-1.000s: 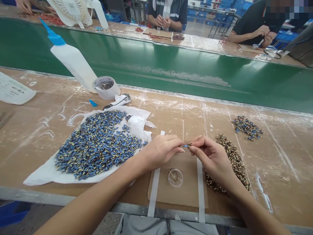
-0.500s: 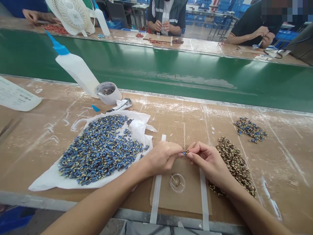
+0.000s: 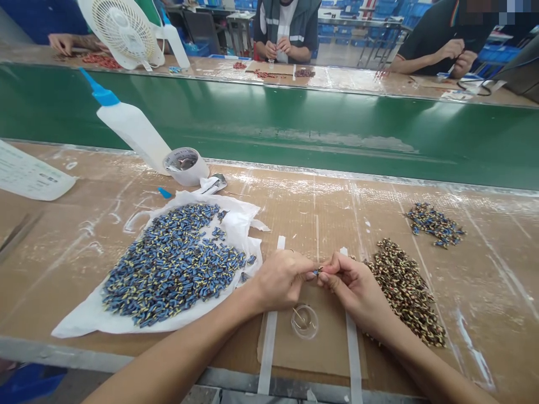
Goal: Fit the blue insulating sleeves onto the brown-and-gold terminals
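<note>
My left hand (image 3: 283,279) and my right hand (image 3: 352,283) meet fingertip to fingertip above a taped cardboard piece (image 3: 314,359). Pinched between them is a tiny blue and yellow part (image 3: 318,271), mostly covered by the fingers; which hand bears which portion is hard to see. Just below sits a small clear cup (image 3: 305,322) with a thin stick leaning in it. Left of my hands, a heap of small blue and yellow parts (image 3: 172,264) lies on a white sheet (image 3: 78,325). To the right is a pile of brown and cream parts (image 3: 406,292).
A smaller mixed pile (image 3: 435,224) lies at the right. Behind the sheet stand a tape roll (image 3: 187,166) and a tilted white bottle (image 3: 132,132), with a blue cap (image 3: 164,193) nearby. A green belt (image 3: 269,123) crosses behind; people work beyond it beside a fan (image 3: 122,31).
The fingertips have drawn slightly closer together around the tiny part, covering more of it. The whole view has shifted slightly; the heaps look the same.
</note>
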Demonstrator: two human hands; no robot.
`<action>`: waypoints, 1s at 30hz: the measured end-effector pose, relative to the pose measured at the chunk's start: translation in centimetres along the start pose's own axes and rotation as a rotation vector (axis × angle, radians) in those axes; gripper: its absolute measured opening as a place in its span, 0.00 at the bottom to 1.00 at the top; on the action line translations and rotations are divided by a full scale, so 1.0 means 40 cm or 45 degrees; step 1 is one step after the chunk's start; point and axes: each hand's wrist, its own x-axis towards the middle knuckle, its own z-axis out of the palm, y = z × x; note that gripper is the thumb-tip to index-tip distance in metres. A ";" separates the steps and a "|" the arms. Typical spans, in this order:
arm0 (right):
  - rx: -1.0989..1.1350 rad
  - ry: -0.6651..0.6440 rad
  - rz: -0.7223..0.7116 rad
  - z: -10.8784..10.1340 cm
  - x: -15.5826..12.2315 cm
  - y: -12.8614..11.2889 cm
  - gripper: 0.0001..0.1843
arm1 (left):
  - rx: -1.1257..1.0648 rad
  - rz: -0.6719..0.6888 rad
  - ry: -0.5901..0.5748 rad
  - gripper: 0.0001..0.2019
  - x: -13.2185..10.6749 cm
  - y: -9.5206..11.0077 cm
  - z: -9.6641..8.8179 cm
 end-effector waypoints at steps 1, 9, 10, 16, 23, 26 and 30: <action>-0.011 -0.003 -0.001 -0.001 0.000 0.001 0.10 | 0.009 -0.003 -0.010 0.08 0.000 0.000 0.001; 0.073 0.009 0.033 -0.001 0.003 0.005 0.10 | 0.030 0.033 0.016 0.08 0.001 -0.003 -0.001; 0.127 0.022 0.064 -0.001 0.006 0.004 0.10 | 0.024 0.035 0.020 0.08 0.001 -0.005 -0.004; 0.377 0.030 0.205 -0.011 0.018 -0.007 0.10 | -0.020 0.005 0.021 0.11 0.002 -0.013 -0.019; 0.374 0.024 0.233 -0.016 0.018 -0.006 0.10 | -0.071 -0.075 -0.029 0.11 0.007 -0.008 -0.022; 0.395 0.029 0.259 -0.018 0.018 -0.002 0.10 | -0.109 -0.121 -0.029 0.12 0.010 -0.006 -0.026; 0.371 0.026 0.241 -0.017 0.016 0.001 0.09 | -0.114 -0.139 -0.055 0.12 0.010 -0.008 -0.027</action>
